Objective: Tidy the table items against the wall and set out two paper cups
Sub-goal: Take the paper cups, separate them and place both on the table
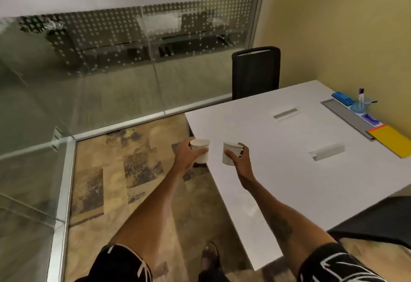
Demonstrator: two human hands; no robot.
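Note:
My left hand (188,153) grips a white paper cup (201,151) at the left edge of the white table (266,139), over the floor beside that edge. My right hand (239,156) grips a second white paper cup (231,154) just above the tabletop near the same corner. Both cups are upright. Along the yellow wall lie a blue eraser (343,98), a glass holder (360,104) with pens, a purple item (371,119) and a yellow folder (392,140).
A black chair (255,72) stands at the table's far end; another dark chair (382,219) is at the near right. Two cable slots (285,112) (327,151) and a grey hatch (347,117) cut the tabletop. A glass partition (89,81) bounds the left.

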